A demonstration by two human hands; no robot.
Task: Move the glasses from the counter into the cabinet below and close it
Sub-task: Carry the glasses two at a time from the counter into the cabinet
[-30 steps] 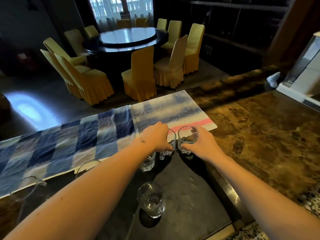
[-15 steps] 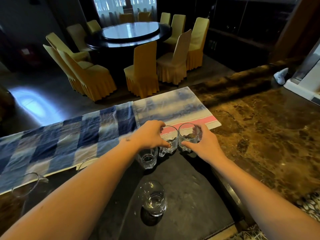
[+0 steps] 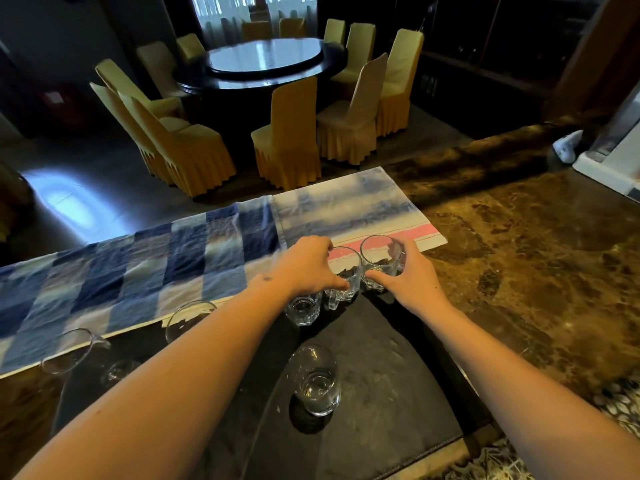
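Head view looks down on the dark counter (image 3: 381, 341): both hands reach to the edge of the checked cloth (image 3: 138, 271). Her left hand (image 3: 304, 268) curls round a small handled glass (image 3: 341, 277), the right hand (image 3: 412, 282) grasps its neighbour (image 3: 381, 258), the two glasses touching. Another tumbler (image 3: 317, 379) stands nearer than the cloth, apart.

Both arms are bare with no sleeves, and the left wrist (image 3: 267, 279) has a small dark mark.
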